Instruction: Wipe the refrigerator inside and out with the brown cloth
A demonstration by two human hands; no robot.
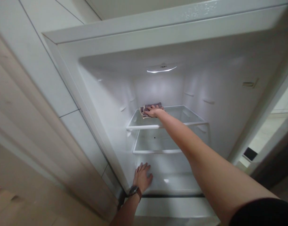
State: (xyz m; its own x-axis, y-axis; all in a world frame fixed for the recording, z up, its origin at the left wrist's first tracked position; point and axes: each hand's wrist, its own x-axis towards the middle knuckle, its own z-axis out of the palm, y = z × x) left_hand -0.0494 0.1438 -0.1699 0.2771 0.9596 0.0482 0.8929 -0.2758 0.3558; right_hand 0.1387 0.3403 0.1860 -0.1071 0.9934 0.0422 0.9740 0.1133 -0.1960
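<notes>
Inside an open fridge, my right hand (153,111) is on a folded greyish-purple cloth (145,114) with a pale edge. Its fingers lie over the cloth, pressing it against the back left of the upper glass shelf (188,115). My left hand (142,176) is lower down, fingers spread and holding nothing, by the fridge's lower left side. Whether its palm touches the surface I cannot tell. A dark watch (134,190) is on that wrist.
Below the upper shelf sits a second glass shelf (146,142) with a white front rim. A lamp cover (161,67) is at the top back, and a switch (248,84) is on the right wall. White wall tiles (71,131) stand left of the fridge.
</notes>
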